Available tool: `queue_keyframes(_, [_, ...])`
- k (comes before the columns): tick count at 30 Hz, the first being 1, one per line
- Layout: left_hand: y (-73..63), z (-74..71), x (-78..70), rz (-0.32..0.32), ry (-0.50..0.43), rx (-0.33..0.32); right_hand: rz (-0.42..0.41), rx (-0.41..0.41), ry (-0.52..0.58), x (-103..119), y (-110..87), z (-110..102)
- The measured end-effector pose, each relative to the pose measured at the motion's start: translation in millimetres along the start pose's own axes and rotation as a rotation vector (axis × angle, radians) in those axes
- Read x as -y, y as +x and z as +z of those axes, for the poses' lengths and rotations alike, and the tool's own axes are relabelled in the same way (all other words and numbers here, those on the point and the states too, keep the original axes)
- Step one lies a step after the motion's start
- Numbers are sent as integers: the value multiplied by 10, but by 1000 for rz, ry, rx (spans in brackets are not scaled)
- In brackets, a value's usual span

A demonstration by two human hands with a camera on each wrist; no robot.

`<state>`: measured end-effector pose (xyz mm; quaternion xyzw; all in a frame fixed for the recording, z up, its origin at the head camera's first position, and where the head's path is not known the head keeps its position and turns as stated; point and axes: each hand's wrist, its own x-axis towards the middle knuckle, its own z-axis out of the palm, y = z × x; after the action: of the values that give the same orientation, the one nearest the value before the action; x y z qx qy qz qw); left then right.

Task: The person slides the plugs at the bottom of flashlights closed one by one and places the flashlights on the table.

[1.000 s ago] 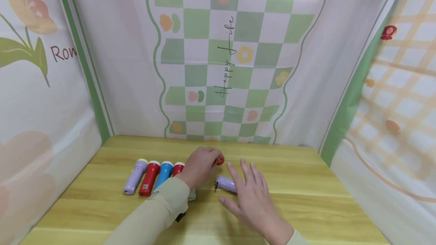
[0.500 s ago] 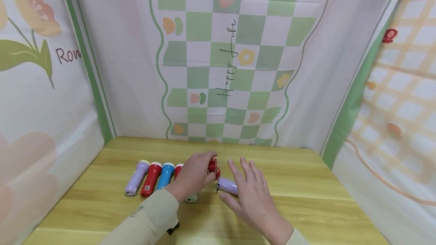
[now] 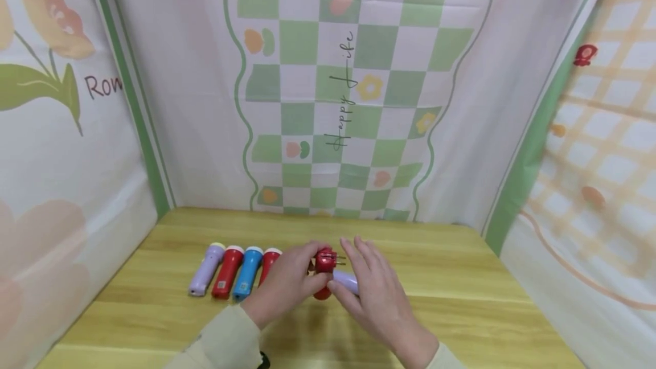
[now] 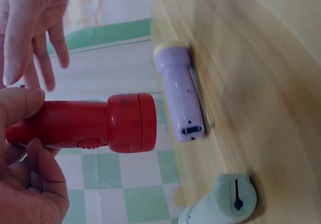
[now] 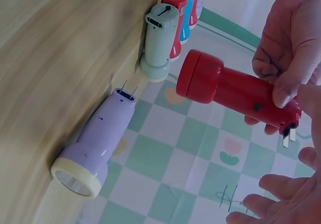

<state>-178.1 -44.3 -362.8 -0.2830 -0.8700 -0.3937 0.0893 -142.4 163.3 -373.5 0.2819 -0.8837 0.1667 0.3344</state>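
Observation:
My left hand [image 3: 287, 281] grips a red flashlight [image 5: 241, 86] near its tail, thumb on one side and fingers on the other. Its head points down and two metal prongs [image 5: 288, 137] stick out by the tail. Beside the prongs is my right hand [image 3: 376, 295], its fingers extended and nothing held. Below on the table lies a lavender flashlight [image 4: 181, 93], partly covered by the right hand in the head view. Its own two thin prongs show in the right wrist view. A pale green flashlight [image 5: 159, 45] is near it, hidden behind the left hand in the head view.
To the left, a row holds another lavender flashlight [image 3: 206, 269], a red one [image 3: 228, 272], a blue one [image 3: 248, 272] and a second red one [image 3: 269, 262]. Printed curtains [image 3: 195, 130] enclose the wood-grain table [image 3: 461, 300] at the back and both sides.
My left hand has brought the red flashlight nearer and turned it, so prongs and body show, head downward. My right hand stays about where it was, its fingers slightly closer together.

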Motion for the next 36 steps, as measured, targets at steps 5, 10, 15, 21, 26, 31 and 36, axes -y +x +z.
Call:
queue_keyframes(5, [-52,4,-30,70,37,-2,-57,-58,42,3,31,-17])
queue_keyframes(10, [-139,17,-53,64,1,7,-86,-69,70,7,42,-34])
queue_keyframes(15, [-190,42,-82,47,-125,42,-85,-84,87,15,41,-48])
queue_keyframes(21, [-227,44,-116,57,-174,39,-103,-126,99,36,48,-53])
queue_keyframes(26, [-265,36,-140,45,-164,8,-155,-153,133,64,83,-51])
queue_keyframes(31, [-325,25,-168,-18,-169,-38,-192,-184,161,96,112,-30])
queue_keyframes(36, [-365,18,-210,-124,-228,-77,-201,-191,182,117,127,-19])
